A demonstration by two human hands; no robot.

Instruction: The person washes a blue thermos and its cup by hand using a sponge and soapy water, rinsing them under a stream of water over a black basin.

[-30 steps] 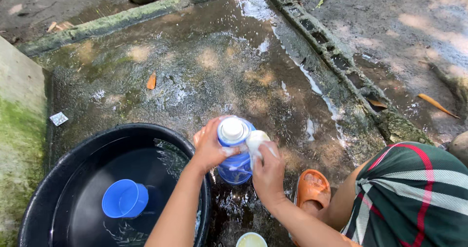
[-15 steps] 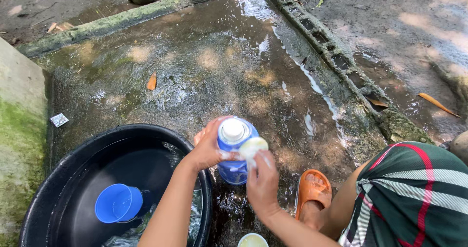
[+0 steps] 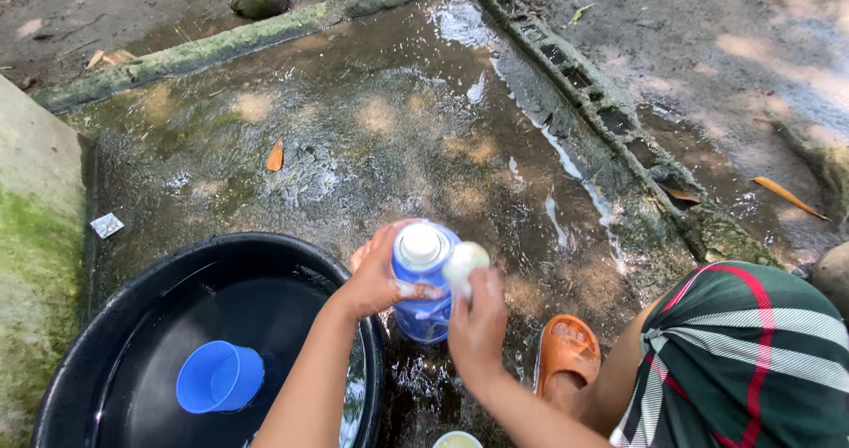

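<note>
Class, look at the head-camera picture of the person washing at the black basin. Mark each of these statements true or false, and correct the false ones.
1. The left hand grips the side of the blue bottle. True.
2. The bottle's white cap is off and lies on the ground. False: the cap sits on top of the bottle.
3. The right hand presses a soapy white sponge against the bottle. True.
4. A red cup floats in the black basin. False: the cup in the basin's water is blue.
5. The orange sandal lies inside the basin. False: it is on the wet concrete floor, to the right of the bottle.
</note>
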